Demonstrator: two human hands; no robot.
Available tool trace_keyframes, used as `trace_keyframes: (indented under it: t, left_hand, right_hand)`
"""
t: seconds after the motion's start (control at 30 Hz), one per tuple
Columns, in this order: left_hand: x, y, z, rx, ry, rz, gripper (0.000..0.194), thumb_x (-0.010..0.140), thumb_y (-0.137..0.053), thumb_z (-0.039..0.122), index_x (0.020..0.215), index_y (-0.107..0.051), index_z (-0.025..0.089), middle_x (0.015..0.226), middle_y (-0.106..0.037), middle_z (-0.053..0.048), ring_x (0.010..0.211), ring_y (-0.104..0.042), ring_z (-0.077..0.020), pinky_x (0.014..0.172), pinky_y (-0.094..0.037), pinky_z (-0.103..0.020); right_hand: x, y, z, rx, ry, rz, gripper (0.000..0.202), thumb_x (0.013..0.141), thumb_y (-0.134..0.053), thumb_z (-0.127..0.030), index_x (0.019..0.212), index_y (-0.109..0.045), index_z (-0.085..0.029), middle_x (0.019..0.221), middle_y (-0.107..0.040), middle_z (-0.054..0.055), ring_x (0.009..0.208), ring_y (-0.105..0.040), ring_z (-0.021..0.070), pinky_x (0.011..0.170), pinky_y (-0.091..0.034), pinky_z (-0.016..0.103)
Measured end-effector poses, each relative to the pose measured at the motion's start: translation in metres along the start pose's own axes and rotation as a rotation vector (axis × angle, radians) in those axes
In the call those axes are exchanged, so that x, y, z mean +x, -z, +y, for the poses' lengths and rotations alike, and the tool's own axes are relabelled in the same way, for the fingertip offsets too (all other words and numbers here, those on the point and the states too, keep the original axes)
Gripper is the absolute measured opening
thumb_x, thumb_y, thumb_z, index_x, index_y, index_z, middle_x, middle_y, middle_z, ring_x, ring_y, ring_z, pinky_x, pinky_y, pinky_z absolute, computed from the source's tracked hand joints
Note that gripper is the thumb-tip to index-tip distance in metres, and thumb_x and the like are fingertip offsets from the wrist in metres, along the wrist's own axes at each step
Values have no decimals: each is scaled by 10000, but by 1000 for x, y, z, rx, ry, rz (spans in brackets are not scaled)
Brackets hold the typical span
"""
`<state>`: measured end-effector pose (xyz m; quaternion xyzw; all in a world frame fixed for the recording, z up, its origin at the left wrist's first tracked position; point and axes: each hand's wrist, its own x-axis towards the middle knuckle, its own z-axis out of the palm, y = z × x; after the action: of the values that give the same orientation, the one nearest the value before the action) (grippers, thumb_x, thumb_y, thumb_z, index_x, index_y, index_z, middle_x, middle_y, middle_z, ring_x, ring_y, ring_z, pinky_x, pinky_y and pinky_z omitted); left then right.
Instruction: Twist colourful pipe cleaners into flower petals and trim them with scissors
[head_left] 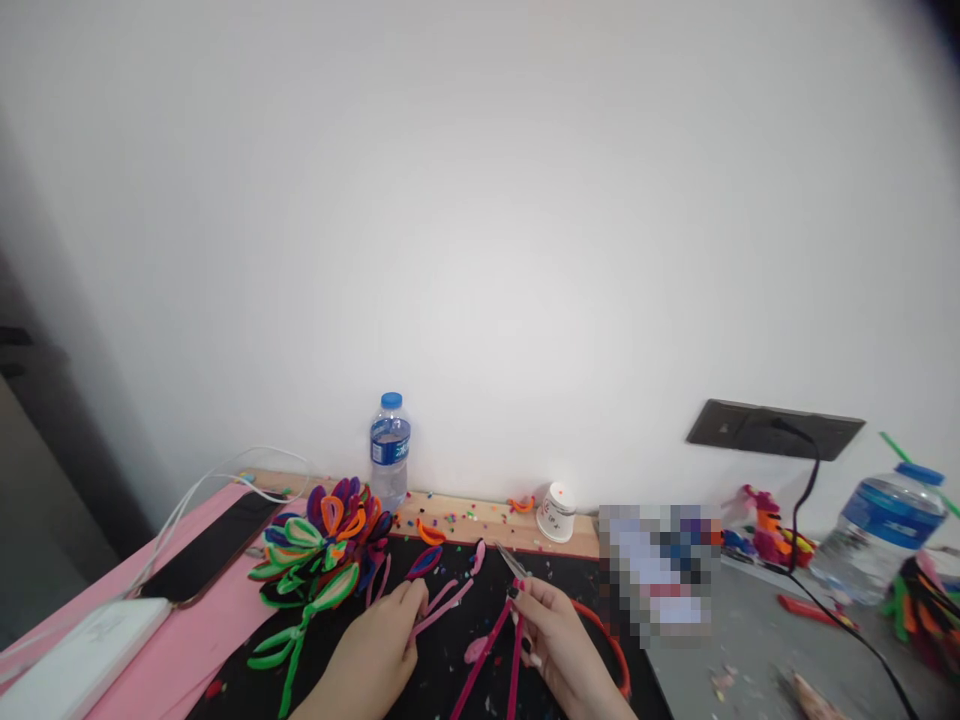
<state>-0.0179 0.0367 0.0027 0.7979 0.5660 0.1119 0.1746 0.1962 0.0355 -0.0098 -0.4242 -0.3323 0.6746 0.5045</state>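
My left hand (375, 640) is closed on light pink pipe cleaners (444, 606), whose ends stick out to the right; its fingertips are partly hidden. To its right, my right hand (555, 640) is closed on scissors (513, 562), with the metal blades pointing up and left. A folded magenta pipe cleaner (487, 655) also hangs from the right hand's fingers towards me. Behind the left hand are a blue and red pipe-cleaner petal (425, 562) and an orange one (430, 532). A pipe-cleaner flower (326, 545) of many colours lies further left, with green leaves.
A water bottle (390, 460) and an upturned paper cup (556, 512) stand by the wall. At left, a phone (214, 545) and a white power bank (94, 660) lie on pink paper (225, 610). A larger bottle (874, 530) and black cable (806, 490) are at right.
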Motion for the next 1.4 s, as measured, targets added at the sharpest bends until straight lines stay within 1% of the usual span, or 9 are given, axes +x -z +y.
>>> trace_keyframes:
  t: [0.23,0.47,0.6,0.73,0.87,0.97,1.07,1.3,1.4]
  left_hand:
    - [5,-12,0,50,-62,-2,453,774,-285,29,1157,-444,212,1185,-491,-78,914,-586,-179,726,-430,-250]
    - [11,-25,-3,71,-99,-10,477,782,-286,28,1136,-525,240,1163,-531,-59,843,-628,-151,706,-466,-189]
    - [11,-27,-3,78,-88,0,509,750,-320,14,1170,-526,215,1225,-521,-78,969,-600,-193,800,-469,-221]
    - [6,-28,-6,26,-185,107,426,802,-333,96,1152,-557,189,1163,-582,-79,1071,-540,-200,856,-450,-210]
    - [4,-39,-19,-41,-302,257,454,793,-337,86,1162,-545,249,1117,-617,-23,1050,-554,-150,854,-446,-161]
    - [11,-51,-32,-93,-411,310,508,767,-357,68,1212,-493,273,1093,-631,2,1025,-569,-127,834,-456,-142]
    - [19,-59,-42,-106,-431,329,502,748,-395,82,1192,-515,285,1079,-642,10,999,-586,-134,828,-462,-146]
    - [13,-51,-36,-122,-395,401,467,779,-389,96,1194,-517,268,1107,-628,-1,1009,-582,-131,847,-441,-136]
    - [7,-46,-29,-156,-359,363,457,803,-371,106,1212,-500,265,1118,-620,-6,1043,-560,-140,875,-429,-161]
  right_hand:
    - [1,-1,0,30,-6,-8,276,659,-670,-329,578,-473,-154,406,-392,-87,311,-273,14,300,-174,136]
    - [7,4,6,69,-25,-25,286,634,-685,-332,583,-464,-159,393,-415,-83,291,-305,18,285,-151,136]
    - [9,7,10,57,-38,-34,274,628,-684,-339,602,-479,-159,381,-413,-86,276,-296,19,268,-160,135]
    - [9,6,11,47,-47,-32,257,635,-671,-334,620,-485,-158,387,-423,-85,281,-310,21,268,-188,130]
    - [9,4,10,22,-65,-12,223,641,-655,-298,637,-482,-156,396,-450,-78,288,-331,22,271,-224,124]
    - [10,2,10,-27,-71,-3,224,609,-659,-284,625,-474,-159,369,-471,-71,273,-361,31,266,-252,127]
    - [12,0,13,-101,-114,-14,212,588,-646,-293,633,-499,-147,351,-509,-44,272,-419,50,276,-283,132]
    - [13,-6,16,-230,-188,-44,200,521,-549,-208,699,-548,-116,365,-534,-36,307,-492,80,338,-368,164]
    - [10,-6,15,-202,-147,-41,212,508,-526,-181,712,-533,-124,402,-543,-42,332,-519,88,354,-389,172]
